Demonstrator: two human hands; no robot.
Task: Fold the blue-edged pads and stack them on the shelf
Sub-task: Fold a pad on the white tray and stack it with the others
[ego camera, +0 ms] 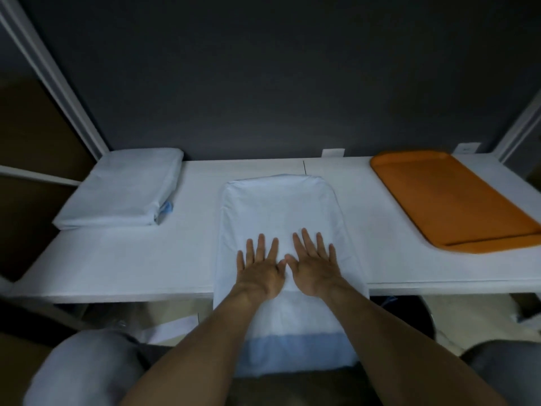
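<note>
Both flat on it now: the left grip (259, 273) and right grip (314, 268) lie side by side, fingers straight and spread, grasping nothing, pressing the blue-edged pad (281, 206). The pad sits mid-shelf (131, 259), its blue edge (292, 350) hanging over the front. A folded pad (123, 189) rests far left, an orange tray (448, 197) right.

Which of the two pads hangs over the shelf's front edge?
The middle pad, under the left hand and right hand: its blue end hangs past the edge. The folded pad at left lies wholly on the shelf.
</note>
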